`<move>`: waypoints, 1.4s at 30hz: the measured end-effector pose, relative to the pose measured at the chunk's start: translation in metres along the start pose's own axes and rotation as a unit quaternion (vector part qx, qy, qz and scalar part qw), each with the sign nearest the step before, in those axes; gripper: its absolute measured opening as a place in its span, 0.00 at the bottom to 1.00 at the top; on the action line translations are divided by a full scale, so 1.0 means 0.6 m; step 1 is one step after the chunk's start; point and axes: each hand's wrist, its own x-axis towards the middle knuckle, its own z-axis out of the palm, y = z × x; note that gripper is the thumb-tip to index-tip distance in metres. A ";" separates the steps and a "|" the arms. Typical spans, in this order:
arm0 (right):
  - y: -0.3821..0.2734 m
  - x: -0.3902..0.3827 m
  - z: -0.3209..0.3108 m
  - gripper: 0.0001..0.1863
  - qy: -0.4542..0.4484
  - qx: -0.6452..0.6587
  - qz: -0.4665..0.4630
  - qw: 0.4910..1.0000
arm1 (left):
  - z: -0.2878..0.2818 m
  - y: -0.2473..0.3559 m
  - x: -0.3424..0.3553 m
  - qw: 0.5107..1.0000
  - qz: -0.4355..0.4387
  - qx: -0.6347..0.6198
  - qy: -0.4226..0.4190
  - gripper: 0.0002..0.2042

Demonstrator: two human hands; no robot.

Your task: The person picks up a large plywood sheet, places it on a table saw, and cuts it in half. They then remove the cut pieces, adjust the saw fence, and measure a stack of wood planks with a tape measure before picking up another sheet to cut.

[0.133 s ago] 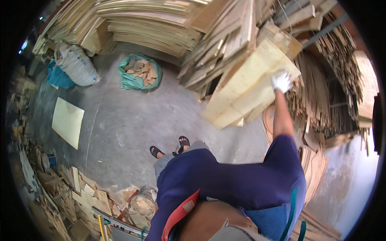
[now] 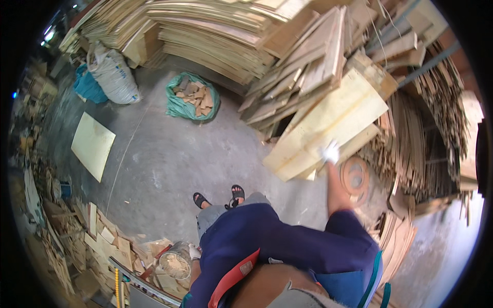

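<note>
My right hand [image 2: 329, 152] in a white glove is blurred over the lower part of a pale plywood sheet [image 2: 316, 128] that leans on stacked boards at the right; whether it grips the sheet I cannot tell. My left hand [image 2: 195, 251], also gloved, peeks out beside my body near a metal bucket of wood bits [image 2: 173, 263], its fingers unclear. Behind the sheet lie tilted, rough planks [image 2: 298, 61].
A green sack of offcuts [image 2: 197, 97], a white sack [image 2: 110, 72] and a blue bag [image 2: 87, 82] stand on the floor. A loose sheet [image 2: 92, 143] lies left. Scrap wood [image 2: 113, 241] is piled lower left. Stacked boards [image 2: 210, 46] line the back.
My right hand has moved down and to the left along the plywood sheet. My left hand has come into view beside the bucket. The surroundings have shifted in the view.
</note>
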 end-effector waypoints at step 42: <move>-0.991 0.359 -0.303 0.25 -0.109 0.652 -0.103 0.744 | 0.303 0.476 0.167 0.995 0.103 0.008 -0.011 0.29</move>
